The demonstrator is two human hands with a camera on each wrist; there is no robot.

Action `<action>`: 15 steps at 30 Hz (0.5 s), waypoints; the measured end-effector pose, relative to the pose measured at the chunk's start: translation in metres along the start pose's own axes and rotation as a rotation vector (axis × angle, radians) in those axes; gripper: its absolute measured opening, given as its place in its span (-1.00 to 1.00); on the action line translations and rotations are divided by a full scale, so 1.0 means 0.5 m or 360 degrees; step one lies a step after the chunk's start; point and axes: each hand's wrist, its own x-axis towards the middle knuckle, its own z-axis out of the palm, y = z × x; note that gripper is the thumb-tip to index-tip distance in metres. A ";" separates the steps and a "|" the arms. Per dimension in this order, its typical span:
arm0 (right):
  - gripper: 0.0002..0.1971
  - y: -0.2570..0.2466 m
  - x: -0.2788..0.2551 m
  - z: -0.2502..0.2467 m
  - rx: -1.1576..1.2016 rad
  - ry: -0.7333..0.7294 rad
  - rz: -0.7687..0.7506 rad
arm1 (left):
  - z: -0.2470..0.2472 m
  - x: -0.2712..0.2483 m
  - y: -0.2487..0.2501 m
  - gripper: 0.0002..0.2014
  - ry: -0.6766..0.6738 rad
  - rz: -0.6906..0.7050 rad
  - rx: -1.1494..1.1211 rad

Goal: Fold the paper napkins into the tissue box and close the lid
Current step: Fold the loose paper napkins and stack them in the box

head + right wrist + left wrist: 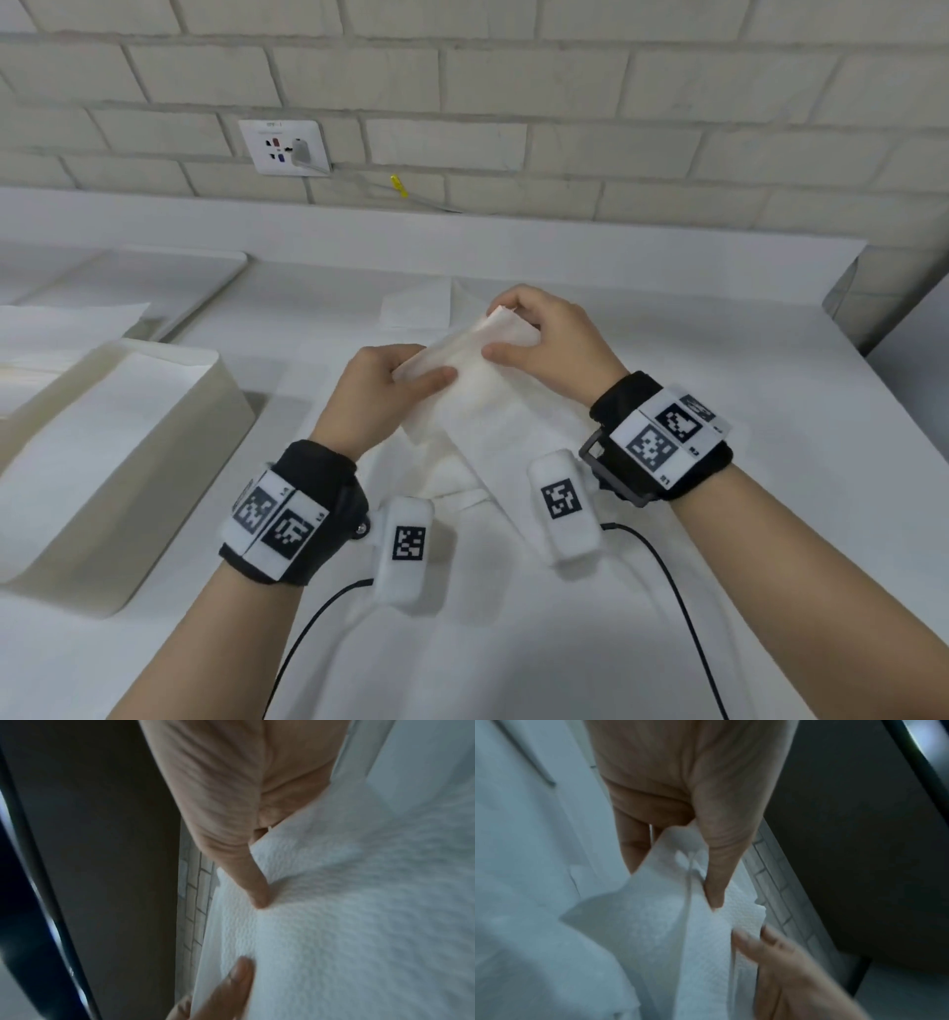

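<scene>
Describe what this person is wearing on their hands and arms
Both forearms are bare, with no sleeves or gloves. The left hand and right hand each have a black wrist band carrying white plates with black square-code markers. A white padded block with another marker hangs below each wrist, and a thin black cable trails from each.

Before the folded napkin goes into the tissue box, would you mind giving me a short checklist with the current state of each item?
1. Left hand has a grip on the napkin, thumb on top: ok.
2. Right hand pinches the far end: ok.
3. Napkin lifted off the table: ok.
4. Fold edges lined up: cannot tell, the wrist views are blurred.
5. Tissue box to the left is open, lid off: ok.
6. Room left inside the box: cannot tell; paper already lies in it.
</scene>
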 end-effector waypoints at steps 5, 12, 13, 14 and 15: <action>-0.85 0.001 -0.008 -0.002 0.0389 0.0001 0.0062 | -0.018 -0.014 0.006 -0.82 0.0244 -0.0111 -0.0572; -0.95 0.004 -0.016 0.020 0.0482 0.0083 0.0047 | -0.010 -0.022 0.007 -0.78 0.0240 -0.0290 -0.0949; -0.93 0.005 -0.017 0.022 0.0493 0.0093 0.0036 | -0.012 -0.022 0.006 -0.76 0.0237 -0.0321 -0.1001; -0.89 0.006 -0.018 0.024 0.0493 0.0113 0.0015 | -0.014 -0.021 0.006 -0.73 0.0231 -0.0348 -0.1050; -0.86 0.007 -0.020 0.025 0.0487 0.0133 -0.0013 | -0.016 -0.021 0.006 -0.71 0.0213 -0.0359 -0.1097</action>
